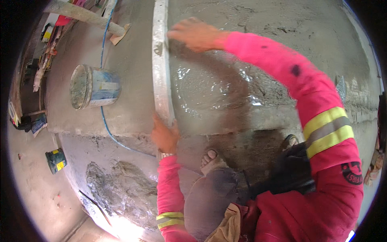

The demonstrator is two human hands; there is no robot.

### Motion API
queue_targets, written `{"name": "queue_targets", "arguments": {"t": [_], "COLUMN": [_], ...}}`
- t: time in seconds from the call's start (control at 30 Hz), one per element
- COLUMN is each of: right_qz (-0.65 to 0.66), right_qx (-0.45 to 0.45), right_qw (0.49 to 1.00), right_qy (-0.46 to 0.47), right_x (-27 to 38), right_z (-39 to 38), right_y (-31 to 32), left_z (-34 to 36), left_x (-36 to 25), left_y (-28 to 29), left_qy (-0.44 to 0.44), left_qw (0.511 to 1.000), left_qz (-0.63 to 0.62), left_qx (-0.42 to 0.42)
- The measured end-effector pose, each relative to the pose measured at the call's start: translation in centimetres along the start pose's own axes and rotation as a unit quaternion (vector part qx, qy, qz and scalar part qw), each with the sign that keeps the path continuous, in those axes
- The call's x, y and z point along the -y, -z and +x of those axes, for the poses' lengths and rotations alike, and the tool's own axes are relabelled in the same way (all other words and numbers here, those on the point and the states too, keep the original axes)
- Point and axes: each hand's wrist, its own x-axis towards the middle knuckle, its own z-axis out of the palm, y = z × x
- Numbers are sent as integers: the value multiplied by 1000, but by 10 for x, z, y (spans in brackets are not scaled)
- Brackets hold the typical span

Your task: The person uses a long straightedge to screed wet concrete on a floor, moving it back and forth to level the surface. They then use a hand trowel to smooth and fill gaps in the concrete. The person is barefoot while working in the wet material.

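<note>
A long pale metal straightedge (pixel 160 60), smeared with wet cement, lies across the wet grey cement surface (pixel 217 80), running away from me. My left hand (pixel 165 135) is closed around its near end, and a watch band shows at that wrist. Close to the straightedge's right side, farther up, is my right hand (pixel 197 35). Motion blurs its fingers, so I cannot tell whether they touch the metal or how far they are closed. Below this hand the cement is shiny and rough.
A cement-stained bucket (pixel 107 87) lies on its side at the left, with a blue hose (pixel 105 121) passing by it. Lower left are a heap of wet mortar (pixel 125 181) and a dark green container (pixel 56 160). A pole (pixel 86 16) crosses the upper left. My feet (pixel 209 157) are just below the cement edge.
</note>
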Motion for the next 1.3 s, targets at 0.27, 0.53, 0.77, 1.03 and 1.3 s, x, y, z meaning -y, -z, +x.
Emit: {"name": "queue_targets", "arguments": {"t": [0.27,0.53,0.77,1.03,1.3], "right_qz": [-86,-72,-151,525,768], "right_qx": [44,370,115,5,412], "right_qw": [891,673,742,634,364], "right_qy": [-444,-636,-643,-569,-328], "right_x": [-177,-155,-146,-82,138], "right_z": [-400,-774,-824,-437,-195], "right_y": [157,106,118,150,80], "left_z": [-7,-6,6,3,-3], "left_x": [25,55,48,40,44], "left_y": [-7,-11,5,-7,-6], "left_qy": [-34,-59,-12,-19,1], "left_qw": [996,991,989,993,993], "left_qz": [-20,25,98,8,13], "left_qx": [-81,-119,-106,-121,-113]}}
